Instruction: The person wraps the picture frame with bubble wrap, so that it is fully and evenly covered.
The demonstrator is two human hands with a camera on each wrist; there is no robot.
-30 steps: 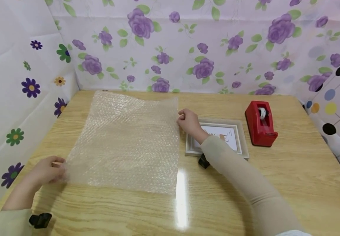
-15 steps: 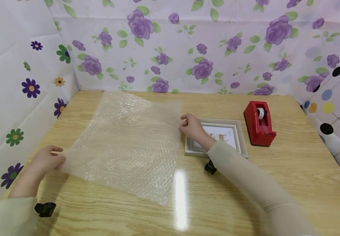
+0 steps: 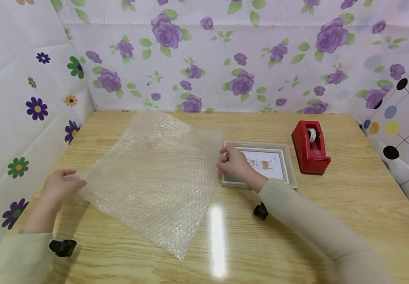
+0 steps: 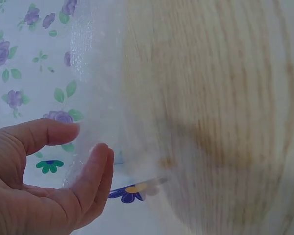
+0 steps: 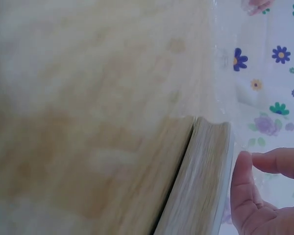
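A sheet of clear bubble wrap (image 3: 154,169) spreads over the wooden table in the head view, turned diamond-like with one corner pointing toward the front. My left hand (image 3: 60,185) holds its left corner between thumb and fingers, raised a little above the table. At the opposite side, my right hand (image 3: 235,163) pinches the right edge, thumb against forefinger. That hand is over the left part of a picture frame (image 3: 277,163) and hides some of it. In the left wrist view, the translucent wrap passes by the thumb and fingers of the left hand (image 4: 63,181).
Right of the frame stands a red tape dispenser (image 3: 310,148) with a roll in it. The wooden table (image 3: 119,252) meets flowered cloth walls at the back and left, and a dotted one at the right.
The bubble wrap has turned clockwise, its near right corner swinging toward the front. My left hand has moved up and right; my right hand has come slightly nearer and right.
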